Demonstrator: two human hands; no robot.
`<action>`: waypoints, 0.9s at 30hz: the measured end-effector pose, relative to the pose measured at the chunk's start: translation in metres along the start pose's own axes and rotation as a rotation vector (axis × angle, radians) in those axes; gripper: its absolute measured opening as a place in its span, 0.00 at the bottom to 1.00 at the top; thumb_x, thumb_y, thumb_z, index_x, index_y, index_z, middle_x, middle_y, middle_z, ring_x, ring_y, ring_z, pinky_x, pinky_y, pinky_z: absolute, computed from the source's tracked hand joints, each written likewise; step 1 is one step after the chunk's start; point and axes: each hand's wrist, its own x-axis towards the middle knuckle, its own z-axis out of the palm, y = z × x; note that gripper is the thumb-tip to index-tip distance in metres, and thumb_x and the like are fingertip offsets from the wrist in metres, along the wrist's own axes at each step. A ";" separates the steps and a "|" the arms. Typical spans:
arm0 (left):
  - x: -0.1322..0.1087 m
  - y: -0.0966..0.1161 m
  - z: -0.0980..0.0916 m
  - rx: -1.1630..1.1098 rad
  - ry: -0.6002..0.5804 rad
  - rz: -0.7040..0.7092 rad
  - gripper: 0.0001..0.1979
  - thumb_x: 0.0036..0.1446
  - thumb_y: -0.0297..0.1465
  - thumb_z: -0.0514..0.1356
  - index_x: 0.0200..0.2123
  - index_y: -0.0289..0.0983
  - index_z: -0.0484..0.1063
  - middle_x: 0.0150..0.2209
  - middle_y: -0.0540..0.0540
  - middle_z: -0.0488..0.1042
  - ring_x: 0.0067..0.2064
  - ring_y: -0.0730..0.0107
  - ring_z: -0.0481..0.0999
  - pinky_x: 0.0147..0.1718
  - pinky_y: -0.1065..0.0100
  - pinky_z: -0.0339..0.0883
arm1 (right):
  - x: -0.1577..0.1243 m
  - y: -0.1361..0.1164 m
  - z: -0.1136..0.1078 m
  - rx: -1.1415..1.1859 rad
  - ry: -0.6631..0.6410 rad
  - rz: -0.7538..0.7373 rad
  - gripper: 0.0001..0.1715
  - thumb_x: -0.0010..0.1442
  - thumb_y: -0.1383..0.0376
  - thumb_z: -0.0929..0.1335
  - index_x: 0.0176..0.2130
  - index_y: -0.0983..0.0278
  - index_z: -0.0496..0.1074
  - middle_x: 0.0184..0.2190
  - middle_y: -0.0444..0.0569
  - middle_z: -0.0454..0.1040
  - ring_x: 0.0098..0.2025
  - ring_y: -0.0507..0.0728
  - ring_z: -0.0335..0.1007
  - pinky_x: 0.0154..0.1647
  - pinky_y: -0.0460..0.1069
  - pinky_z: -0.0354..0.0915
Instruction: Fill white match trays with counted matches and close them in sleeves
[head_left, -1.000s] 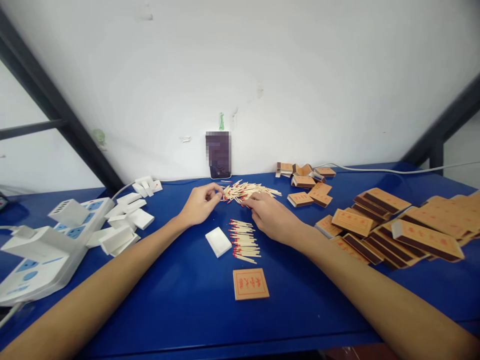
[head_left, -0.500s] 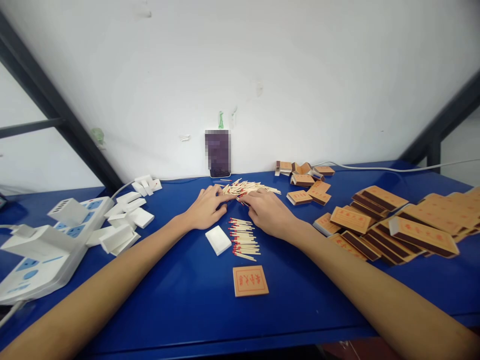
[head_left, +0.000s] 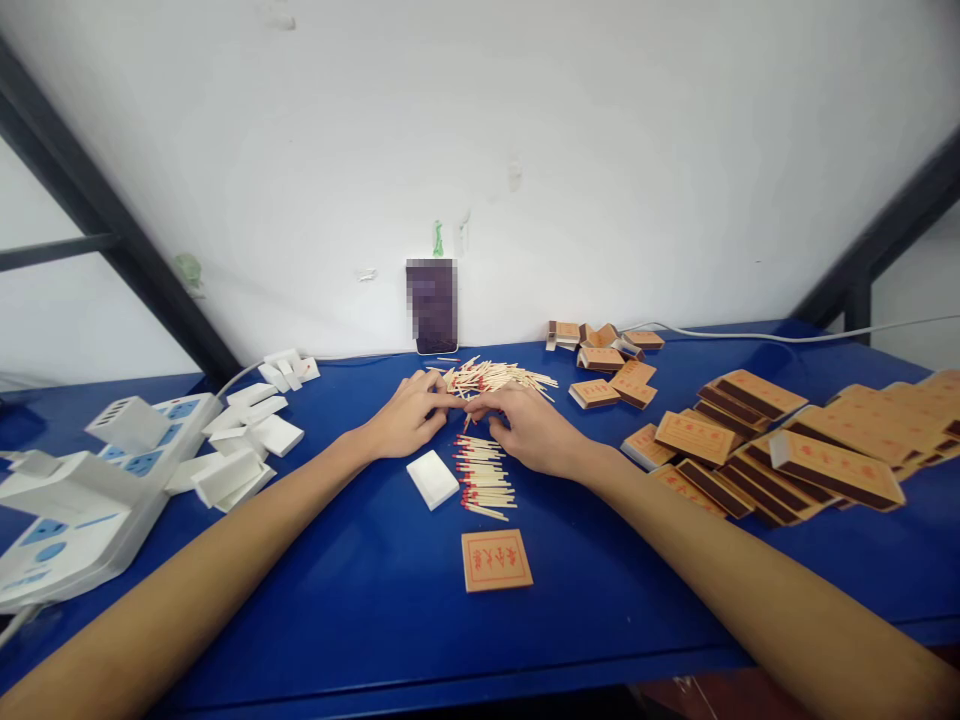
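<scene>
My left hand (head_left: 411, 415) rests on the blue table at the near left of a loose match pile (head_left: 501, 376). Its index finger is stretched to the right and the thumb is spread apart. Opposite it, my right hand (head_left: 534, 428) reaches left, index finger against the matches, thumb apart. The two index fingertips almost meet, with a match (head_left: 469, 421) just below them. Closer to me lies a column of matches (head_left: 487, 478), side by side, red heads to the left. Left of it is a white matchbox tray (head_left: 433, 480). A flat orange matchbox cover (head_left: 496, 560) lies nearest me.
White matchbox trays (head_left: 238, 470) lie at left, beside a power strip (head_left: 150, 460) with plugs. Orange matchboxes (head_left: 697, 440) are heaped at right, with more covers (head_left: 600, 358) behind. A phone-like dark screen (head_left: 435, 310) leans on the wall (head_left: 600, 180).
My right index finger has moved slightly left, to near the left index fingertip. A match now shows below the fingertips. The whole view has shifted a little.
</scene>
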 end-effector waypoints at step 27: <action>0.007 0.002 0.002 0.000 0.104 -0.169 0.08 0.60 0.37 0.62 0.38 0.45 0.80 0.43 0.47 0.71 0.46 0.59 0.66 0.48 0.55 0.58 | 0.008 -0.008 -0.002 -0.315 -0.131 -0.102 0.14 0.68 0.67 0.63 0.42 0.64 0.78 0.43 0.53 0.75 0.49 0.61 0.65 0.51 0.56 0.58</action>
